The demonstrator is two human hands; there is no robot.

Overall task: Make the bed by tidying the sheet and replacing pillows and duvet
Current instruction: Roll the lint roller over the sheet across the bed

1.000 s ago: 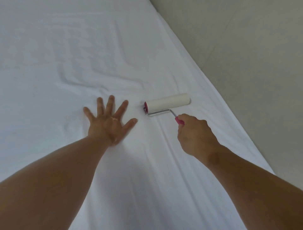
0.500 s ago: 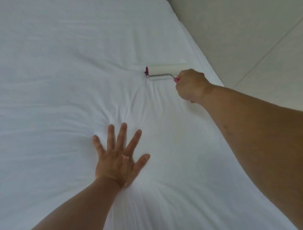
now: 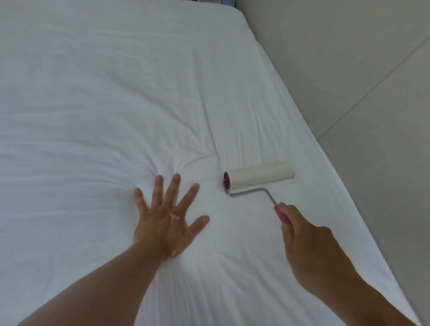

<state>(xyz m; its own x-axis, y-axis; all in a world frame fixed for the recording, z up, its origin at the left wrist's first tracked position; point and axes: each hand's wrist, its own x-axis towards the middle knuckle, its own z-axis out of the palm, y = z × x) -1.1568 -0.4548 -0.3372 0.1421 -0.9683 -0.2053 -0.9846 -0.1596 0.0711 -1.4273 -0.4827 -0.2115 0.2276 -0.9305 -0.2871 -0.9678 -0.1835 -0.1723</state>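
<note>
Background: bed fills most of the view, white on top, far right corner rounded, right edge running diagonally down the frame. Right of it is the floor: large pale beige-grey tiles, matte finish. One thin grout line cuts diagonally toward the bed edge; the tile below it reads slightly lighter. Narrow dark strip past the bed's far edge at top of frame, too small to identify. Light is soft, even, coolish; shadows faint.
</note>
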